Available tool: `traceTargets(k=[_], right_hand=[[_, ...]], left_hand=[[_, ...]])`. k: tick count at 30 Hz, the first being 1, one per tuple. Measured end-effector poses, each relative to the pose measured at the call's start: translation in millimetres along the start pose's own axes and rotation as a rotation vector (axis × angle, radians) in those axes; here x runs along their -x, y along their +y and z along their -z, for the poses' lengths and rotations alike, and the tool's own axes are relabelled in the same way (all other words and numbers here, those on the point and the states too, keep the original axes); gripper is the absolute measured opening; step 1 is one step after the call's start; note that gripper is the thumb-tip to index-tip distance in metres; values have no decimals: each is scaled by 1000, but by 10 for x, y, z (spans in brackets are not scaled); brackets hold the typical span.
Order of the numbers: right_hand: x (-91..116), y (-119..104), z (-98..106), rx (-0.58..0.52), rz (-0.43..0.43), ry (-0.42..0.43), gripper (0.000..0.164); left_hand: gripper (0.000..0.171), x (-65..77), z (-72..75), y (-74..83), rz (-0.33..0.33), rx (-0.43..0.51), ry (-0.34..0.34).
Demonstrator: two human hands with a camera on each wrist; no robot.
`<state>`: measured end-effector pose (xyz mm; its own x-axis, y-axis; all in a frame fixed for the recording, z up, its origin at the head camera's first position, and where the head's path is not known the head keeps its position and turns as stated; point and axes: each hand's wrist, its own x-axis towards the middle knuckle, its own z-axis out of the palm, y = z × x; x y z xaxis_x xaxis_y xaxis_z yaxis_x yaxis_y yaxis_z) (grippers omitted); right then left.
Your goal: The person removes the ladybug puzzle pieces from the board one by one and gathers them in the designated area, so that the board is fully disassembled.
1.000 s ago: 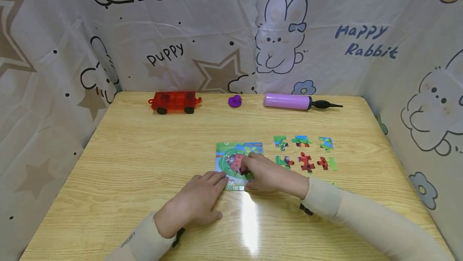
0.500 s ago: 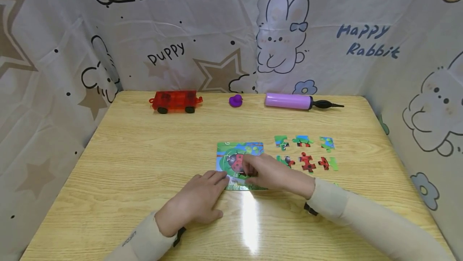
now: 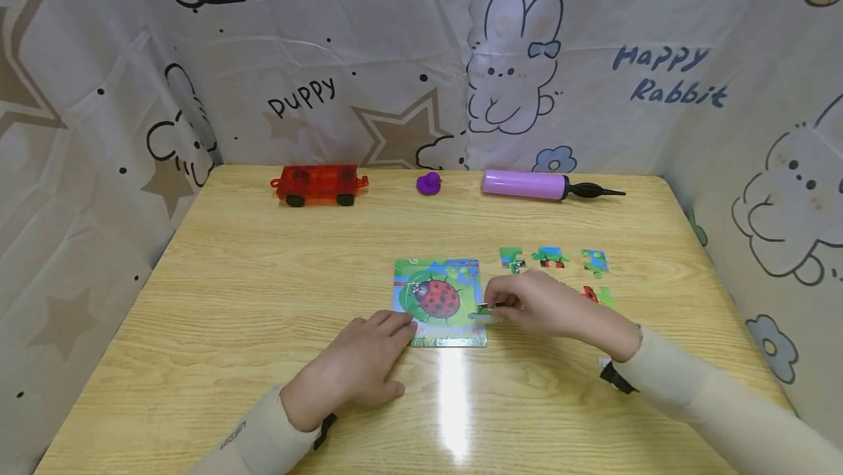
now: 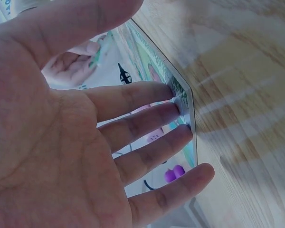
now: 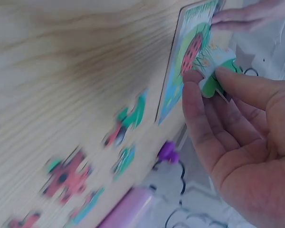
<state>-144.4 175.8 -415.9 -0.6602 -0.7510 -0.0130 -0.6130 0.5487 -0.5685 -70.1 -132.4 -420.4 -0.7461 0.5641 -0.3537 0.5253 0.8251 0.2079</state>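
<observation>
A square puzzle board (image 3: 437,299) with a ladybug picture lies flat on the table. My left hand (image 3: 358,361) rests beside its near left corner, fingers extended and fingertips on the board's edge, as the left wrist view also shows. Just off the board's right side, my right hand (image 3: 553,310) pinches a puzzle piece (image 5: 213,66) between thumb and index finger. That piece is green and white with grass-like marks, and it is raised off the table. Loose pieces lie to the right: a green one (image 3: 511,257), a blue one (image 3: 595,260) and a red one (image 5: 66,175).
Along the back edge of the wooden table (image 3: 290,263) stand a red toy wagon (image 3: 319,184), a purple toy duck (image 3: 429,183) and a lilac hand pump (image 3: 525,184). A printed cloth (image 3: 408,36) hangs behind and at both sides.
My right hand has moved right, from over the board to beside it, and the pinched piece now shows. The whole ladybug is uncovered. My left hand has stayed put.
</observation>
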Motion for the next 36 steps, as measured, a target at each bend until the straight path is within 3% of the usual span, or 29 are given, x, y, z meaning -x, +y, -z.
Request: traceTargets(k=[5, 16, 23, 36], right_hand=[[288, 103, 125, 10, -46, -19, 16], [822, 337, 134, -138, -217, -82, 21], [861, 395, 68, -51, -164, -62, 20], [830, 279, -6, 201, -187, -6, 21]], left_hand=[[87, -3, 0, -4, 0, 1, -11], [89, -6, -15, 1, 23, -5, -28], [89, -6, -29, 3, 13, 17, -26], [89, 14, -28, 9, 21, 18, -26]])
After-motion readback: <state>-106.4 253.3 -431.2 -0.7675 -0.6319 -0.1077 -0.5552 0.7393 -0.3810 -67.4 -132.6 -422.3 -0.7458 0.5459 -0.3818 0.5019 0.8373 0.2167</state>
